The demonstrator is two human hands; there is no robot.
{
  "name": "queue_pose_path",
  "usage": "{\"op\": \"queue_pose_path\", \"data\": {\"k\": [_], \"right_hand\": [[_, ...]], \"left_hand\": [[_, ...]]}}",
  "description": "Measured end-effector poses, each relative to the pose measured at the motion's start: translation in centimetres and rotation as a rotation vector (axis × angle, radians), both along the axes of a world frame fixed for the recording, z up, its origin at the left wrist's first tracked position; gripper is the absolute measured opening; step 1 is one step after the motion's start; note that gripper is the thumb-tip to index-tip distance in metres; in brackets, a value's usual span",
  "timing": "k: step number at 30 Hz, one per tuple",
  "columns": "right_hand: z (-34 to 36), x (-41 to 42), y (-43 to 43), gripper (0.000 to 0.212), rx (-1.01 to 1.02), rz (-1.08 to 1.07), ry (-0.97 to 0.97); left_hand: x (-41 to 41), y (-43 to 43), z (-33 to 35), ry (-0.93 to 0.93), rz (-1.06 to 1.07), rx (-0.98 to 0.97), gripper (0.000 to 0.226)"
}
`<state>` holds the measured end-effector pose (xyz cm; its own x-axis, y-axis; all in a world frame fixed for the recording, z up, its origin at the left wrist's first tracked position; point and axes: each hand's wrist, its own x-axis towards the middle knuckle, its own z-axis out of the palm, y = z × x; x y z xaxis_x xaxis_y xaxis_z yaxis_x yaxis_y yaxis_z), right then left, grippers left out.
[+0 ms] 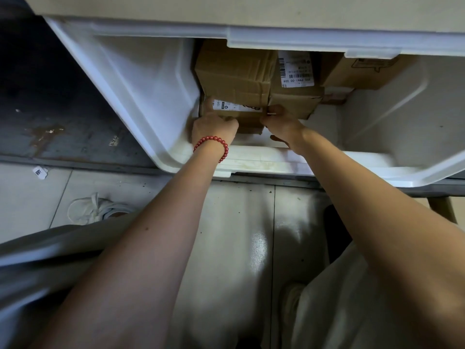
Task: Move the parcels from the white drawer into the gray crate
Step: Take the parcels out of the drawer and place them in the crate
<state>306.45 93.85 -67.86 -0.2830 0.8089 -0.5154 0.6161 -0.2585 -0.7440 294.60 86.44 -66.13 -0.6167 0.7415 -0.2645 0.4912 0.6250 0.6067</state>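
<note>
Left hand (214,125) and right hand (281,121) both clutch the front parcel (247,122) near the white drawer's (141,79) front edge; other parcels (234,71) remain behind

white shoe (88,210), paper tag (40,172), tiled floor (234,222)

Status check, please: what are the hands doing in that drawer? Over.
Left hand and right hand both grip the front parcel. Parcel inside the white drawer, not yet out. Other parcels packed right behind it.
</note>
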Motion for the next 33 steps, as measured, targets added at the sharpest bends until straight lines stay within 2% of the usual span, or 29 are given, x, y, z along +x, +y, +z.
{"op": "queue_pose_path", "data": {"k": [2, 5, 7, 8, 11, 16, 21, 24, 27, 33], "right_hand": [[0.1, 0.0, 0.0, 0.034, 0.016, -0.013, 0.021], [0.1, 0.0, 0.0, 0.039, 0.041, -0.046, 0.064], [0.3, 0.0, -0.2, 0.038, 0.059, -0.046, 0.081], [0.3, 0.1, -0.3, 0.038, 0.066, -0.049, 0.090], [0.7, 0.6, -0.6, 0.038, 0.104, -0.060, 0.134], [1.8, 1.1, -1.8, 0.026, 0.163, -0.106, 0.202], [3.5, 1.8, -3.4, 0.020, 0.215, -0.162, 0.311], [3.9, 2.1, -3.8, 0.019, 0.247, -0.150, 0.309], [3.8, 2.4, -4.2, 0.015, 0.237, -0.117, 0.269], [3.6, 2.4, -3.9, 0.028, 0.142, -0.094, 0.267]], "left_hand": [[-0.1, 0.0, 0.3, -0.094, 0.079, 0.025, 0.038], [0.0, 0.0, 0.8, -0.117, 0.102, -0.015, 0.046], [0.3, -0.2, 1.3, -0.087, 0.055, -0.068, 0.042], [0.4, -0.3, 1.6, -0.073, 0.041, -0.089, 0.044], [0.6, -0.7, 1.9, -0.040, 0.070, -0.084, 0.076], [0.9, -2.1, 3.6, 0.043, 0.002, -0.015, 0.082], [1.4, -3.7, 4.1, 0.006, 0.034, 0.102, 0.075], [1.6, -4.0, 4.0, -0.023, 0.042, 0.145, 0.073], [1.7, -4.1, 3.9, -0.038, 0.039, 0.106, 0.077], [1.8, -3.6, 3.8, -0.032, 0.054, 0.051, 0.095]]}}
